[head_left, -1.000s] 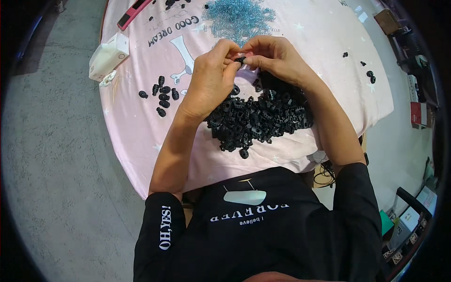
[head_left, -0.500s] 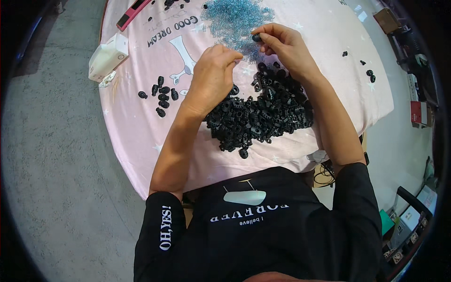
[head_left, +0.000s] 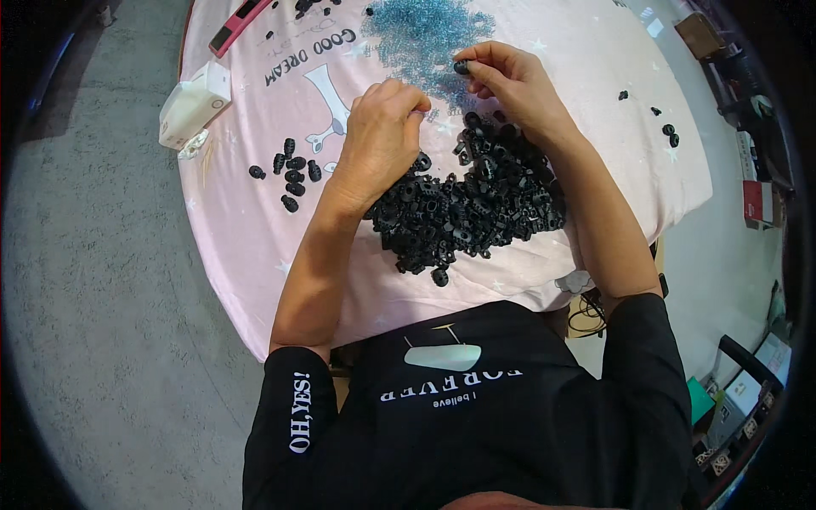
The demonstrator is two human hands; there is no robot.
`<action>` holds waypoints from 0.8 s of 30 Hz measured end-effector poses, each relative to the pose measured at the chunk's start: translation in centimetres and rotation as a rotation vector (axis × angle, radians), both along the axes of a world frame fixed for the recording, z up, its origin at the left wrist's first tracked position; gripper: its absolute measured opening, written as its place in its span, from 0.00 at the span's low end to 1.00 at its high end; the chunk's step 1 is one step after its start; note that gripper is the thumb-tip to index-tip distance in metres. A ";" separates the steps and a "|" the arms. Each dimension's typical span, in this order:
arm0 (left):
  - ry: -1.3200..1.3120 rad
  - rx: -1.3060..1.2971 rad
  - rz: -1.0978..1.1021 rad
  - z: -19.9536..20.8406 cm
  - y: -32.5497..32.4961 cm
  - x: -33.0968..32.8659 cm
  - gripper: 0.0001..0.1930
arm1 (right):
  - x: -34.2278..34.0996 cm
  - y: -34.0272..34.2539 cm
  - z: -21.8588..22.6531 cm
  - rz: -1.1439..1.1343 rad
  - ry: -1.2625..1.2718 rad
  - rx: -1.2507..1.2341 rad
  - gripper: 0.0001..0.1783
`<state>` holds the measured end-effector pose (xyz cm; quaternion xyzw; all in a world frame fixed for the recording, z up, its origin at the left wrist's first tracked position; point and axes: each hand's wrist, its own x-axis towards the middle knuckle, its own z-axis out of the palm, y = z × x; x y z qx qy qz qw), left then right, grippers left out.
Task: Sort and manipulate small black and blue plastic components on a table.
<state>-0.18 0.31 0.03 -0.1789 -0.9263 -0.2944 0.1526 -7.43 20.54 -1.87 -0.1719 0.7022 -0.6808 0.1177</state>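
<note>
Cloth-covered table (head_left: 242, 263), pale pink and soft-textured, stands on a rough grey floor (head_left: 102, 297). Right hand (head_left: 518, 95): pinching one black oval piece (head_left: 461, 67) beside the translucent blue, coil-like parts (head_left: 429, 34). Left hand (head_left: 378, 140): fingers curled together; contents cannot be determined. Progress: eight ribbed, rounded units (head_left: 295, 176) set apart at left appear complete; the large pile of hard, glossy black parts (head_left: 467, 204) apparently remains.

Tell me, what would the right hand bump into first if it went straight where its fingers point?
Probably the pile of bluish springs, beyond the black piece that the right hand holds; I can't tell the hand's height.
</note>
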 end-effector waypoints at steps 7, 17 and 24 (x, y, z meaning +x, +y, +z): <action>-0.032 -0.005 -0.014 0.2 0.7 0.2 0.03 | 0.1 -0.1 0.2 0.014 -0.006 0.013 0.11; 0.026 -0.111 0.012 -0.5 1.0 0.1 0.03 | 0.4 -0.4 0.2 0.057 -0.005 0.016 0.09; -0.172 0.246 0.049 0.7 1.2 0.0 0.05 | 0.7 -0.3 -0.1 0.140 0.122 0.123 0.06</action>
